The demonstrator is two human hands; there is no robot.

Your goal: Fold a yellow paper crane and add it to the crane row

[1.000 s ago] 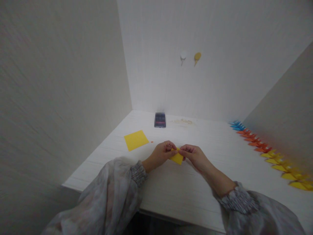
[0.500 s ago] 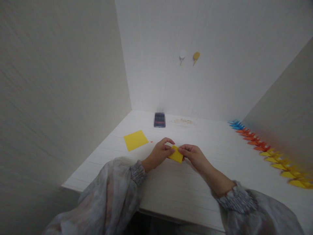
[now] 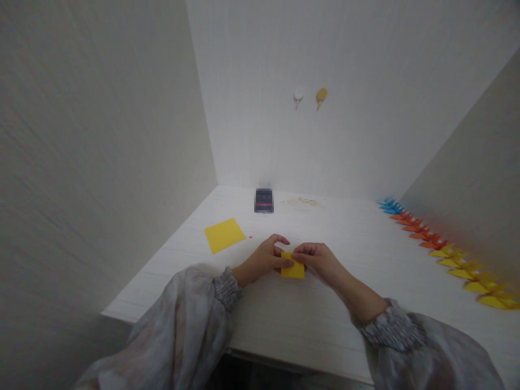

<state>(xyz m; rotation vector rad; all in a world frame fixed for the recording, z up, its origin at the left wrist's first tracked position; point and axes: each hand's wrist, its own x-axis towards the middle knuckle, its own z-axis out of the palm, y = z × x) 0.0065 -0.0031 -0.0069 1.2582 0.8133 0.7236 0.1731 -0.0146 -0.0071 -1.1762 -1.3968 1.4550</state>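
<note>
A small folded square of yellow paper is held between both hands above the white table. My left hand grips its left side, the thumb lying across the front and the index finger raised clear of it. My right hand pinches the top right edge between thumb and fingers. Some fingertips are hidden behind the paper. To the left of my left hand, a flat yellow sheet lies on the table, with a tiny orange scrap near its right corner.
A blurred dark object stands by the back wall. Along the right wall runs a row of folded paper figures, blue, orange and yellow. Two hooks, white and yellow, are on the wall. The table ends in front of me.
The folded yellow paper has turned from a slanted position to nearly square-on and sits slightly lower. My left thumb now reaches further across it. The view has shifted slightly.
</note>
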